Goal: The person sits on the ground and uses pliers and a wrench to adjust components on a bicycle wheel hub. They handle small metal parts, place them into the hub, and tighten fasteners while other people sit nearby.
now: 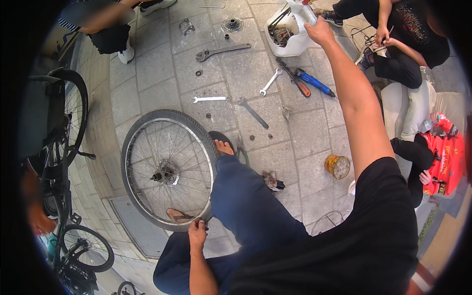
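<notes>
Black sleeve (386, 194) nearest, the right hand (319, 30) wraps its fingers round the white plastic jug (301, 39); the left hand (197, 235) curls its fingers at the near edge of the knobbly-tyred bicycle wheel (169, 173), whether pinching I cannot tell. Between wheel and jug, slim steel spanners (211, 99) lie spaced across rough, jointed stone paving (157, 88).

Pale grey stone paving (157, 93), rectangular grey ground panel (137, 224), thin green strip (427, 228), even daylight
</notes>
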Action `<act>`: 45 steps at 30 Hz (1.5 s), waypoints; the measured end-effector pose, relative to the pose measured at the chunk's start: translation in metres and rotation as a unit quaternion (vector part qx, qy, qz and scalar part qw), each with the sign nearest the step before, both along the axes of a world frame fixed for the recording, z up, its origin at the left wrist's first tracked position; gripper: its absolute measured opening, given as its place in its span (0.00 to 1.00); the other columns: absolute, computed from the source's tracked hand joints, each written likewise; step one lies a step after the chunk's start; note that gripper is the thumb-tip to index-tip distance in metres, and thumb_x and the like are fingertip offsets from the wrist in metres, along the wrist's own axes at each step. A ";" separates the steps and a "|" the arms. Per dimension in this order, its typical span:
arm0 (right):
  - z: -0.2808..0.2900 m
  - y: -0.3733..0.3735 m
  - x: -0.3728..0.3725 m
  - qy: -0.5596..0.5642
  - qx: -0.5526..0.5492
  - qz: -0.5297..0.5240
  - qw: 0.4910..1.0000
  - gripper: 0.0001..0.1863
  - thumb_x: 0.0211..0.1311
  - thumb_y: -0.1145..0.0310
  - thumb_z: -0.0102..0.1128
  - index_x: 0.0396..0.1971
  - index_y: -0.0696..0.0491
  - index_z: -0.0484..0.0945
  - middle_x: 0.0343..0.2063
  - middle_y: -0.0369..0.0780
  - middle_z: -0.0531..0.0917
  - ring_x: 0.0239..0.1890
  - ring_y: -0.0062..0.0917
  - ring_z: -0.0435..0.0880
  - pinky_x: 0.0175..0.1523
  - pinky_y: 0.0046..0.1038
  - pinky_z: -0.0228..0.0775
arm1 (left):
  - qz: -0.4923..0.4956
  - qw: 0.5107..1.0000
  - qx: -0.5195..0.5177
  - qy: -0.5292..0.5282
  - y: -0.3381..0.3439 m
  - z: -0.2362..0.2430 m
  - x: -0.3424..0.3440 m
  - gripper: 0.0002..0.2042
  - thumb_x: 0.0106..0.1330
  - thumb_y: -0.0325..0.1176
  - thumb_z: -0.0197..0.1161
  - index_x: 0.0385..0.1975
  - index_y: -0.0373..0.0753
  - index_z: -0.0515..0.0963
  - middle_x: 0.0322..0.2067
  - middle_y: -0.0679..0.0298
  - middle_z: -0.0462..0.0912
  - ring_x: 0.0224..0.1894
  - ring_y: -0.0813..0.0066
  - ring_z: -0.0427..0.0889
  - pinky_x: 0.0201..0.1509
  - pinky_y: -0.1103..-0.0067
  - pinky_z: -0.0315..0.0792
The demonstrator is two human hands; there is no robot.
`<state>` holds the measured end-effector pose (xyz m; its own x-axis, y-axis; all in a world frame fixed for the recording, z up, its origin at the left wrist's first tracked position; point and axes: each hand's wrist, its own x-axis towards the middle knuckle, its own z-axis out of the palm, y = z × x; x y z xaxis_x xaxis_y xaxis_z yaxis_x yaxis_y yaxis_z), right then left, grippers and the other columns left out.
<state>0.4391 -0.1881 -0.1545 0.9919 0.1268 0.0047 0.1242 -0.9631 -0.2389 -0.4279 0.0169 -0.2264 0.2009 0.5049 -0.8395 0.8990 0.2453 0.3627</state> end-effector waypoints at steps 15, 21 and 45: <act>-0.015 -0.002 -0.004 -0.038 -0.157 -0.069 0.984 0.24 0.71 0.50 0.59 0.41 0.58 0.90 0.43 0.53 0.91 0.48 0.40 0.92 0.54 0.39 0.82 | 0.012 1.000 0.001 0.007 0.003 0.014 0.010 0.16 0.80 0.39 0.59 0.55 0.33 0.82 0.38 0.63 0.88 0.33 0.76 0.87 0.34 0.78 0.78; -0.001 -0.035 -0.067 0.020 -0.118 -0.024 0.993 0.32 0.64 0.52 0.55 0.59 0.61 0.83 0.64 0.58 0.80 0.64 0.52 0.83 0.68 0.47 0.76 | -0.009 1.000 0.013 -0.024 0.016 0.015 0.019 0.16 0.81 0.38 0.58 0.58 0.34 0.80 0.37 0.63 0.88 0.33 0.75 0.87 0.34 0.78 0.78; 0.110 -0.082 -0.100 0.061 0.227 0.057 0.970 0.25 0.68 0.50 0.65 0.51 0.57 0.89 0.48 0.50 0.91 0.52 0.37 0.90 0.61 0.34 0.77 | -0.039 0.993 0.077 -0.079 0.017 -0.009 -0.008 0.18 0.75 0.36 0.61 0.51 0.24 0.82 0.39 0.49 0.88 0.39 0.62 0.88 0.45 0.69 0.81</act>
<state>0.3395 -0.2702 -0.0444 0.9681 0.2486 -0.0315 0.1678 -0.7361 -0.6557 -0.4360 0.0343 -0.2351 0.3678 0.6018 -0.7090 0.8422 0.1077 0.5283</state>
